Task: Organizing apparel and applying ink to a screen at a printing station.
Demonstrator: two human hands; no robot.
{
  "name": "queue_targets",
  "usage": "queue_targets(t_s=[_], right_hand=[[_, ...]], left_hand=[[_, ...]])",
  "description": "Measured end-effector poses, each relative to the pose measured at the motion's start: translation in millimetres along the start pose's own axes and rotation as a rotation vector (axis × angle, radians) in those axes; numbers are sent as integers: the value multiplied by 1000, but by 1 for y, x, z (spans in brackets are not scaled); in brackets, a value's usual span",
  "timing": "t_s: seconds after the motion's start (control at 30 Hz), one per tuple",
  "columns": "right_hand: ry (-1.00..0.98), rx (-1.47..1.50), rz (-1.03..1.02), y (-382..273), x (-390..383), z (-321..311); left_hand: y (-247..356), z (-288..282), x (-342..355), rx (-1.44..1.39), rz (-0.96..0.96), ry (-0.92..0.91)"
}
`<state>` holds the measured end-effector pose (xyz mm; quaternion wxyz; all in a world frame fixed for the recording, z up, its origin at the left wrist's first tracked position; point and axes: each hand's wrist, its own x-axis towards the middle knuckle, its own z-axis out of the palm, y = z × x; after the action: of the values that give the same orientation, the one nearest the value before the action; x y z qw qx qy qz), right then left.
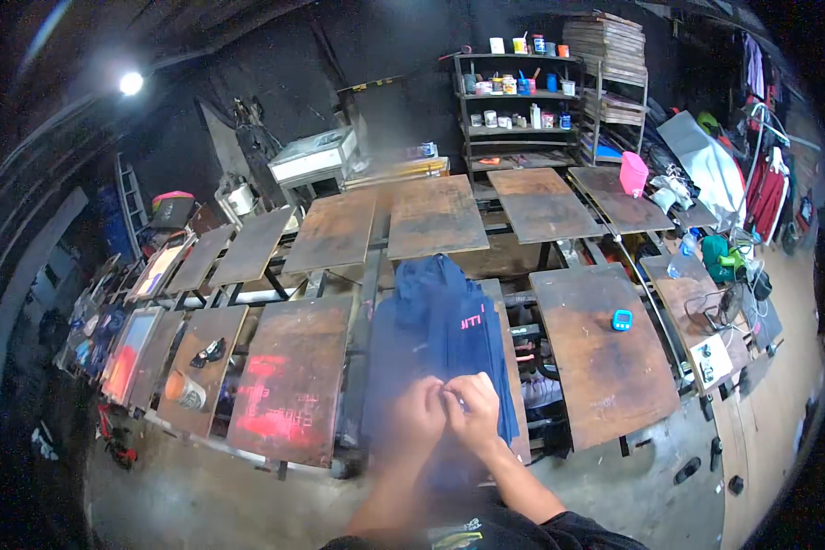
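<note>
A stack of dark navy cloth, seemingly folded garments (pixel 426 316), lies over a board in front of me, with small pink-and-white printed marks on its right side. Above its near part, my left hand (pixel 419 412) and my right hand (pixel 472 408) meet, fingertips pinched together. Whatever sits between the fingers is too small to make out. A hazy smear down the middle of the picture blurs the left hand and part of the cloth.
Brown boards stand in two rows. A blue timer (pixel 621 319) lies on the board to the right, a pink-stained board (pixel 289 385) is at left, and a tub (pixel 185 391) lies beyond it. Shelves of paint containers (pixel 513 92) stand behind; a pink bin (pixel 632 174) is far right.
</note>
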<state>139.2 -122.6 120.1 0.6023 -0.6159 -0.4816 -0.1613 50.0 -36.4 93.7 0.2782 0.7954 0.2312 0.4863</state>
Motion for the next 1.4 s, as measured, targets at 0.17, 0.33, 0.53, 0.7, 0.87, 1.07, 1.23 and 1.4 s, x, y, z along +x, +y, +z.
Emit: queue_targets(t_s=[0.17,0.33,0.53,0.7,0.87,1.07,1.23,1.4], right_hand=[[58,-26,8,-9,-10,10],[-97,64,63,-10,-10,10],[-251,97,33,-12,-13,16],[-255,99,51,-15,-21,26],[-208,98,67,-14,-25,28],[-172,126,139,-11,-27,18],[-28,58,189,0,-34,14],[-101,70,163,18,-29,-4]], left_hand=[[-6,-15,4,-73,21,-58],[-18,-30,1,-345,-25,-114],[-40,-50,-13,-450,-233,-281],[-36,-55,-18,-541,-170,-98],[-30,-54,-19,-771,-350,-218],[-26,-40,-26,-585,-404,-286],[-21,-26,-31,-468,-241,-222],[-5,-18,-30,-360,-386,-279]])
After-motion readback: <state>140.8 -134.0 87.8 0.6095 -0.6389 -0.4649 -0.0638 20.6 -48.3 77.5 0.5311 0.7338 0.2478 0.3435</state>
